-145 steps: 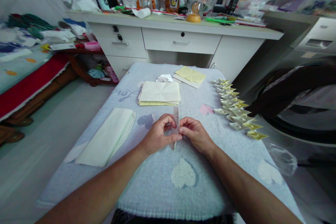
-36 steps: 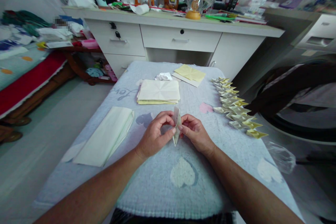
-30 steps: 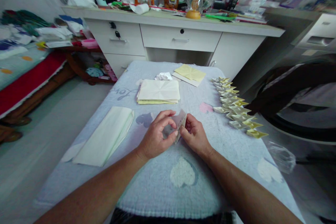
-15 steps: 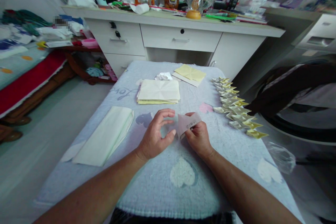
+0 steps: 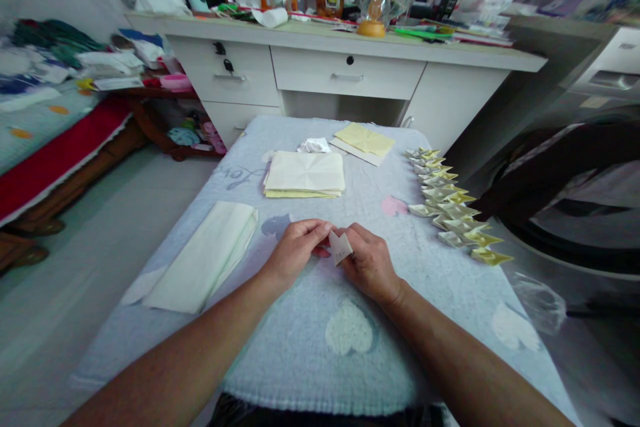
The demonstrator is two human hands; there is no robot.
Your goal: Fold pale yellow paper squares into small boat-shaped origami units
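A small folded piece of white paper (image 5: pixel 341 249) with faint print on it is held between both hands above the cloth-covered table. My left hand (image 5: pixel 305 240) pinches its left corner between thumb and fingers. Closed round its right side is my right hand (image 5: pixel 369 260), which hides part of the fold. Beyond the hands lies a stack of creased white and yellow sheets (image 5: pixel 304 173). To the left rests a long folded bundle of pale paper (image 5: pixel 205 257). Rows of folded paper boats (image 5: pixel 453 210), white and yellow, line the table's right side.
Behind the stack are a crumpled white paper (image 5: pixel 313 145) and a few yellow and white sheets (image 5: pixel 364 140). A blue blanket (image 5: pixel 280 353) covers the table. A white desk (image 5: pixel 350 77) crowded with items stands at the back, a front-loading washing machine (image 5: pixel 613 90) on the right.
My left hand has closed from an open pose onto the paper's left corner. The paper has turned and now shows a smaller, pointed shape. My right hand has shifted slightly left.
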